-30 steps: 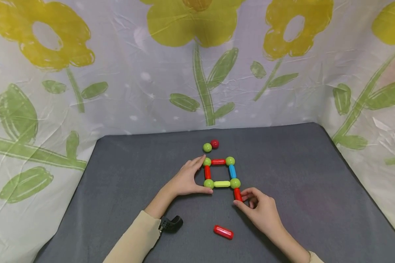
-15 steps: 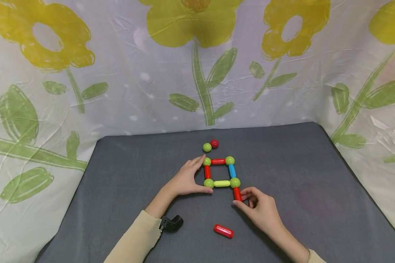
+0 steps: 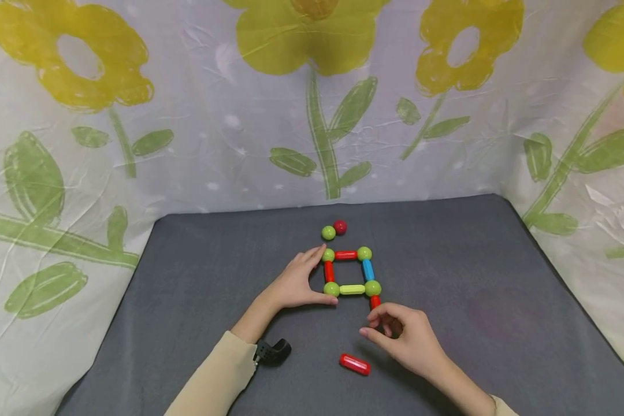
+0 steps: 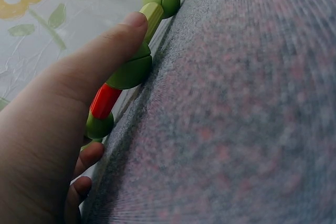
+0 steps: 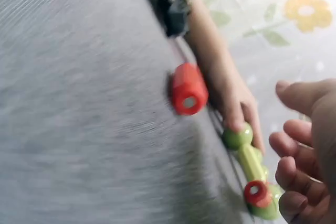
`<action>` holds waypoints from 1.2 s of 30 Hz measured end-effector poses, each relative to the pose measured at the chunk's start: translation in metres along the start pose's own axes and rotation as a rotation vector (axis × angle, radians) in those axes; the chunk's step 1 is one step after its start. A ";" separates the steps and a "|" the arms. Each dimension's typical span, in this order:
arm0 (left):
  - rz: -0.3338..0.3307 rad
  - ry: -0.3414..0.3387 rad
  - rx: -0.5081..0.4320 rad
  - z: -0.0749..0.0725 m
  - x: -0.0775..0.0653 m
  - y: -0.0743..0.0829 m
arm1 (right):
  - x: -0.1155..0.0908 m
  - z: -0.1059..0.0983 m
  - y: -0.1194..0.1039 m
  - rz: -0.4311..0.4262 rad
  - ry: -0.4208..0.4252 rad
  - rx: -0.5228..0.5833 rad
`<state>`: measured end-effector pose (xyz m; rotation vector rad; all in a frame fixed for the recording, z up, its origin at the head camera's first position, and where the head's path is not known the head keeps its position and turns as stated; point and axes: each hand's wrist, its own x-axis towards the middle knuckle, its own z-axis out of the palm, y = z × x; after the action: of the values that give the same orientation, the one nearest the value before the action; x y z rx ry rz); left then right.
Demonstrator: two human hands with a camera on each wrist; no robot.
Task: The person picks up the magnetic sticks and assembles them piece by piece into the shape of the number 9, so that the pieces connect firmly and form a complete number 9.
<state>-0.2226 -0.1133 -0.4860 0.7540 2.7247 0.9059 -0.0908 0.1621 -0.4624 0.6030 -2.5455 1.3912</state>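
Green balls join magnetic rods into a square [image 3: 352,289] on the dark table in the head view; its sides are red, red, blue and yellow-green. My left hand [image 3: 293,283] holds its left side, thumb at the lower-left ball [image 3: 331,290] and fingertips at the upper-left ball [image 3: 328,254]. From the lower-right ball [image 3: 372,288] a red rod [image 3: 375,302] extends toward me, partly hidden by my right hand [image 3: 411,341]. That hand is just off the rod's near end, fingers loosely bent with nothing between them; the right wrist view shows the rod's bare metal end [image 5: 255,190].
A loose red rod [image 3: 355,364] lies nearer to me, left of my right hand. Behind the square, a green ball [image 3: 328,233] and a red ball [image 3: 340,226] sit side by side. A flower-printed cloth [image 3: 213,115] hangs around the table [image 3: 229,248].
My right hand has let go of the red rod below the lower-right ball and moved slightly toward me and left. The left hand stays at the square.
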 end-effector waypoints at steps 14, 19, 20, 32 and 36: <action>0.025 -0.015 0.004 -0.006 -0.001 0.001 | 0.161 -0.006 0.063 0.226 -0.078 0.129; 0.024 -0.018 -0.006 0.001 -0.004 0.002 | 0.197 0.002 0.084 0.324 -0.203 0.101; 0.027 -0.018 -0.008 0.002 -0.004 0.002 | 0.200 0.004 0.087 0.324 -0.222 0.090; 0.046 -0.011 -0.011 0.000 -0.003 0.000 | 0.216 0.009 0.089 0.231 -0.274 -0.052; 0.023 -0.013 -0.008 -0.001 -0.002 -0.003 | 0.210 -0.002 0.076 0.236 -0.235 -0.012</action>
<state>-0.2224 -0.1168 -0.4871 0.7891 2.7045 0.9135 -0.3128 0.1451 -0.4475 0.5036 -2.8894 1.4532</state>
